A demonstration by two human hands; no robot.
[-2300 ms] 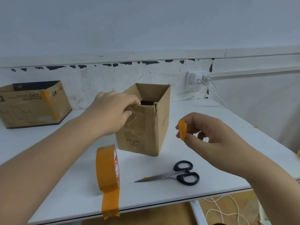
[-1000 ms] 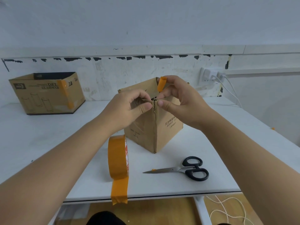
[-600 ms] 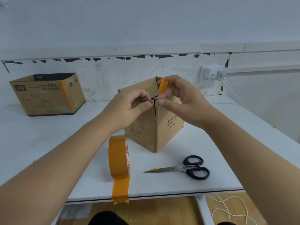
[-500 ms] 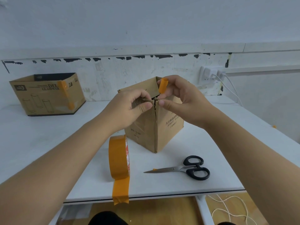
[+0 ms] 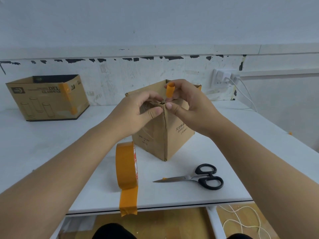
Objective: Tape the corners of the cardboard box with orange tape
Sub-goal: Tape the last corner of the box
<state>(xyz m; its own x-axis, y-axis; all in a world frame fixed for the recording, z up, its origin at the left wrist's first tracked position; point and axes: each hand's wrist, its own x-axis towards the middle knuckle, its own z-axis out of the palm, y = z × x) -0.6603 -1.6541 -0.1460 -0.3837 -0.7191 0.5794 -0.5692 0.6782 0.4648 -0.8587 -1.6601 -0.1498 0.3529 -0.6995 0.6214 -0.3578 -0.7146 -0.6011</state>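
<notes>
Far to the left of the cardboard box, a second printed carton sits against the wall on the white counter, an orange strip running down its right corner, with open counter between the two. The cardboard box stands mid-counter, open top up, one vertical edge turned toward the person.

In comes the left hand from the box's left, fingers curled over the rim, thumb pressed on the left face just beside the top of that near edge: its grip is closed on the box corner.

Below and left of the box, close to its base, the orange tape roll stands on its rim, its loose tail running forward and folding over the counter's front edge.

At the very top of the box's near corner, a short cut piece of orange tape stands up, curled at its upper end. The right hand pinches it between the fingers while the thumb pushes on the right face by the corner, so that grip is tight on the tape piece.

Right of the box and toward the front edge, black-handled scissors lie flat and closed, tips pointing toward the roll, a speck of orange on the blade. Beyond them the counter runs bare toward its right edge.
</notes>
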